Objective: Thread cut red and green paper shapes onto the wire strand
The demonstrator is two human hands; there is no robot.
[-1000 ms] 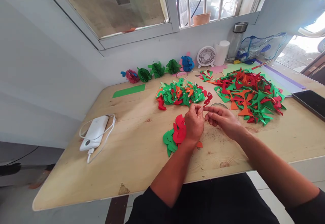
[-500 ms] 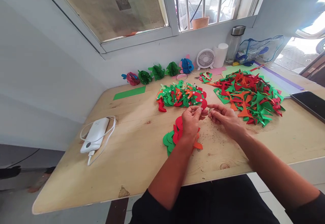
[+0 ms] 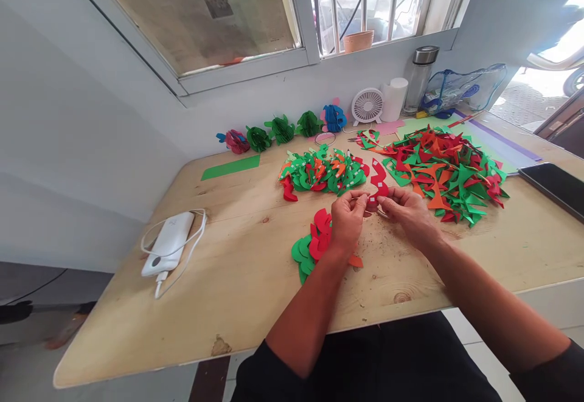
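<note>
A wavy red paper piece (image 3: pixel 378 178) with small white squares on it is pinched between both hands. My left hand (image 3: pixel 347 218) grips its lower left end, fingers closed. My right hand (image 3: pixel 407 210) is closed on the right side of the same piece. Behind my hands lies a heap of green, red and orange curved shapes with white squares (image 3: pixel 314 172). Red cutouts (image 3: pixel 320 241) and green cutouts (image 3: pixel 302 256) lie partly under my left forearm, beside an orange one. To the right is a large pile of jagged paper scraps (image 3: pixel 449 174).
A white power bank (image 3: pixel 170 241) with a cable lies at the left of the wooden table (image 3: pixel 219 292). Paper figures (image 3: pixel 280 129), a small fan (image 3: pixel 367 106), a white roll and a glass bottle (image 3: pixel 417 83) line the wall. A phone (image 3: pixel 554 189) sits at the right.
The red piece has been turned so its length with white squares now stands up above my hands. Both hands have come closer together, and my right fingers now pinch the piece.
</note>
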